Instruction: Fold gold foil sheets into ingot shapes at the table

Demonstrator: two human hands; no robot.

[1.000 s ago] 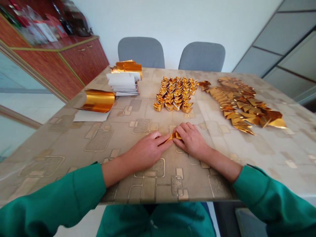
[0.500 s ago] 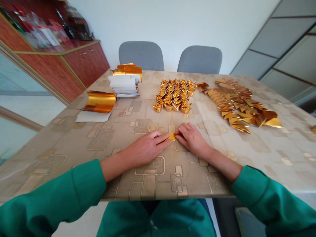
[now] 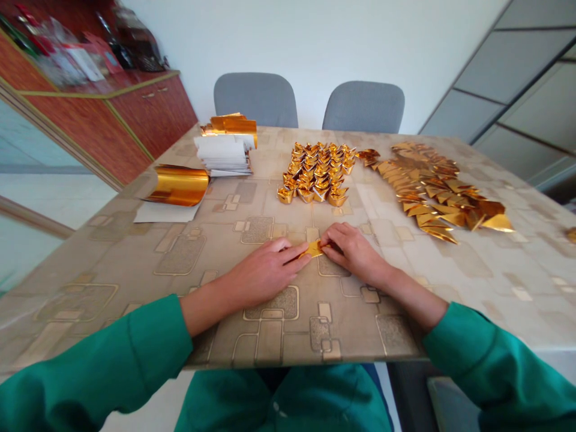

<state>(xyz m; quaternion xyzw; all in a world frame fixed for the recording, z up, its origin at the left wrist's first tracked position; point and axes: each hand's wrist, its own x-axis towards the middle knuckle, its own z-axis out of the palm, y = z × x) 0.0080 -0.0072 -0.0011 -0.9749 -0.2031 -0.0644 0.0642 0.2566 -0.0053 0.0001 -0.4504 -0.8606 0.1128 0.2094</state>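
A small folded piece of gold foil paper (image 3: 314, 249) lies on the patterned tablecloth between my two hands. My left hand (image 3: 274, 264) grips its left end, with the fingers close together over it. At its right end, my right hand (image 3: 344, 243) pinches the paper between thumb and fingers. The fingers cover both ends, so only the middle of the strip shows. Just beyond my hands stand several finished gold paper ingots (image 3: 317, 171) in tight rows.
On the right spreads a pile of folded gold paper pieces (image 3: 432, 186). A curled gold sheet (image 3: 177, 185) lies at the left, near a stack of white-backed foil paper (image 3: 222, 155). Two grey chairs (image 3: 256, 99) stand behind the table, with a wooden cabinet (image 3: 153, 114) at the left.
My hands stay almost in place on the gold paper. The right fingers have shifted very slightly at its right end, and the view has moved a little.
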